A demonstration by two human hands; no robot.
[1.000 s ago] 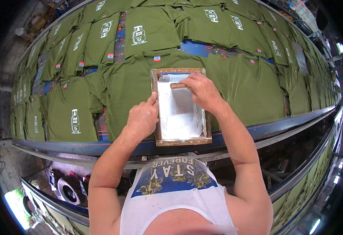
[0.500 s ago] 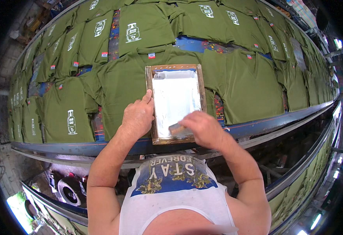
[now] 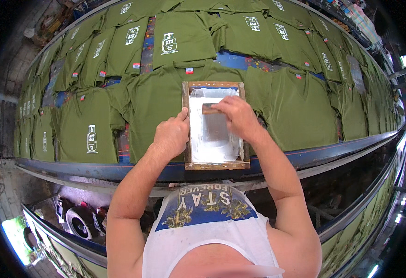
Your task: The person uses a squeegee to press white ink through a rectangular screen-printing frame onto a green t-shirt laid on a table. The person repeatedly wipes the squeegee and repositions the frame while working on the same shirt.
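Note:
A wooden screen-printing frame lies flat on an olive green T-shirt near the table's front edge. Along the frame's left side, my left hand is closed, its fingers gripping the wood. My right hand pinches a small wooden squeegee against the mesh, toward the far end. White ink covers much of the mesh, and a greyer, thinner band runs down from the squeegee. Whatever print lies under the frame is hidden.
Several green T-shirts lie spread across the long blue table, many with white prints such as the one on the left shirt. A rail runs along its front. A small wheel shows below at left.
My right hand has pushed the squeegee from the frame's near end to its far end, leaving a greyer band in the white ink. My left hand still grips the frame.

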